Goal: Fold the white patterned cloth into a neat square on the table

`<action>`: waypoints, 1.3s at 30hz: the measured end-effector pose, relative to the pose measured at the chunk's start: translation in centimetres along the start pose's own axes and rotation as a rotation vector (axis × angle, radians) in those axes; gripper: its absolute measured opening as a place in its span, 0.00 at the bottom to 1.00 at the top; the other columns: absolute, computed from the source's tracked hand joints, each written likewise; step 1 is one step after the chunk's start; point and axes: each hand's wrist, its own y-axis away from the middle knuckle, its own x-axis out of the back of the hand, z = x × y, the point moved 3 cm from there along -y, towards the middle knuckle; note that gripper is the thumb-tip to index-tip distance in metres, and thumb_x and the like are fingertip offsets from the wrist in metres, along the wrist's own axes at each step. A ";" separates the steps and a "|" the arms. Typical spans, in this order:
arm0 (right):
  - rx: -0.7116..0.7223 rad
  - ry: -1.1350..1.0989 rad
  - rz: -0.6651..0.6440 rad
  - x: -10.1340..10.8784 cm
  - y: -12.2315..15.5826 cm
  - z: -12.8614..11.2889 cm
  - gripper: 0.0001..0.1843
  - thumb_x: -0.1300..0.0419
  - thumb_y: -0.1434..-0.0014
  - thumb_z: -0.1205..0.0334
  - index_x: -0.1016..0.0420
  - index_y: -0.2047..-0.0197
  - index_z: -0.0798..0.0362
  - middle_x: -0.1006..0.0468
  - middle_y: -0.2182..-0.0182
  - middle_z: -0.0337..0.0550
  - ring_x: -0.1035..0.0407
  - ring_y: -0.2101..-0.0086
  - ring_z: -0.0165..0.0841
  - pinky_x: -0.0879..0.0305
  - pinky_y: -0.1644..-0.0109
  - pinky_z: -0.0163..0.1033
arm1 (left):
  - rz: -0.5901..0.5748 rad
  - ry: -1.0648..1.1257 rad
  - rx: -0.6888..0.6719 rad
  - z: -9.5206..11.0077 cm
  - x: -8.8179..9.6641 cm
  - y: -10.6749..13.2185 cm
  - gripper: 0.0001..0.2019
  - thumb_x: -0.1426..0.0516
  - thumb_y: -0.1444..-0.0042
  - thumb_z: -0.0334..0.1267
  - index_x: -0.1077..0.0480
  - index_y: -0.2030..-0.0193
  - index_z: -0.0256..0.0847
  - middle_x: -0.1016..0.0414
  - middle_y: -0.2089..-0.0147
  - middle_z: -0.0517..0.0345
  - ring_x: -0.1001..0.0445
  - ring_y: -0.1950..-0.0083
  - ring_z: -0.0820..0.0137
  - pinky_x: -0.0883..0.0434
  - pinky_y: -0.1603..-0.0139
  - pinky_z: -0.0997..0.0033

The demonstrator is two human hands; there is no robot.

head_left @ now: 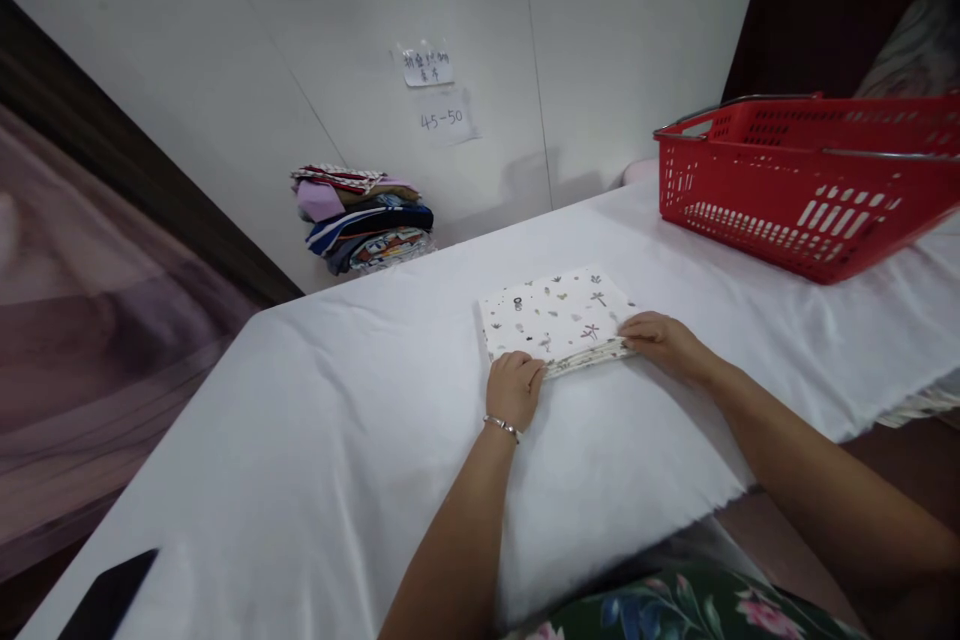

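A white cloth with small printed plants and animals lies folded into a layered rectangle on the white-covered table. At its near left corner my left hand, with a bracelet on the wrist, grips the folded edge, fingers on top. My right hand pinches the near right corner between thumb and fingers. Several fold layers show along the near edge between the two hands. Both thumbs are partly hidden.
A red plastic basket with metal handles stands at the right on the tablecloth. Against the wall rises a stack of folded fabrics. Two handwritten paper signs hang above. A dark flat object lies at the near left.
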 end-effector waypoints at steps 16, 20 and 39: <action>-0.438 -0.019 0.388 2.9 2.3 1.9 0.18 0.47 0.47 0.48 0.25 0.70 0.53 0.23 0.73 0.41 0.31 0.70 0.35 0.38 0.66 0.37 | 0.003 -0.015 -0.016 -0.1 0.2 -0.1 0.09 0.49 0.42 0.36 0.28 0.61 0.44 0.30 0.64 0.56 0.34 0.61 0.68 0.38 0.58 0.66; -0.496 0.153 0.267 2.4 2.4 1.1 0.26 0.52 0.46 0.40 0.30 0.79 0.52 0.32 0.84 0.37 0.39 0.79 0.30 0.47 0.75 0.35 | -0.007 -0.017 -0.009 -0.1 0.2 -0.2 0.09 0.49 0.42 0.37 0.28 0.61 0.44 0.30 0.64 0.57 0.34 0.61 0.69 0.38 0.58 0.66; -0.504 0.179 0.163 2.0 1.7 1.4 0.25 0.50 0.48 0.39 0.32 0.79 0.51 0.32 0.83 0.37 0.40 0.79 0.30 0.48 0.76 0.35 | -0.003 -0.010 -0.004 -0.1 0.2 -0.1 0.09 0.50 0.42 0.37 0.28 0.61 0.44 0.30 0.64 0.56 0.35 0.61 0.69 0.38 0.59 0.66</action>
